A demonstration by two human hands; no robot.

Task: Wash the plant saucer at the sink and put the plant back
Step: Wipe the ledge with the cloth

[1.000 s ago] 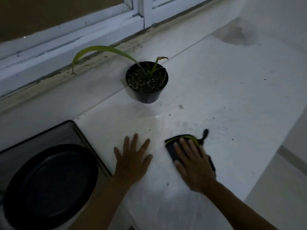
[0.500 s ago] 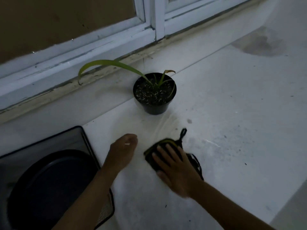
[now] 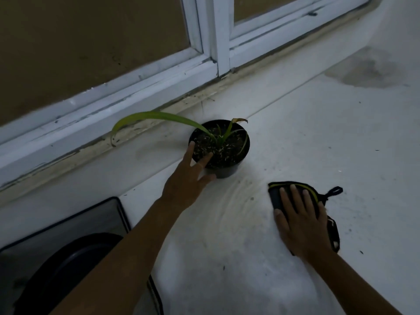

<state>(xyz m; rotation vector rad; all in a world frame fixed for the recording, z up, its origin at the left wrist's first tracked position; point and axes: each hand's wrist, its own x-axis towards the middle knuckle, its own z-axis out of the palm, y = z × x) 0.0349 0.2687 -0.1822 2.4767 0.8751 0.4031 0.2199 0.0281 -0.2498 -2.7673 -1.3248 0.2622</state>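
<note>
A black pot [image 3: 229,171] with a thin green plant [image 3: 159,115] stands on the white counter [image 3: 306,137] near the window sill. My left hand [image 3: 188,180] reaches to the pot's near-left side, fingers spread, fingertips over the rim and thumb against the wall, not closed around it. My right hand [image 3: 300,221] lies flat, fingers apart, on a black cloth with yellow-green trim [image 3: 276,195] to the right of the pot. The round black saucer [image 3: 56,278] rests in a dark tray [image 3: 119,214] at lower left, partly hidden by my left forearm.
A white window frame and a grimy sill [image 3: 141,105] run along the back. Wet wipe streaks mark the counter between the pot and the cloth. A dark stain [image 3: 368,71] sits at the far right. Small dirt specks are scattered on the counter.
My left hand has lifted off the counter and moved forward to the pot. My right hand has slid the cloth to the right.
</note>
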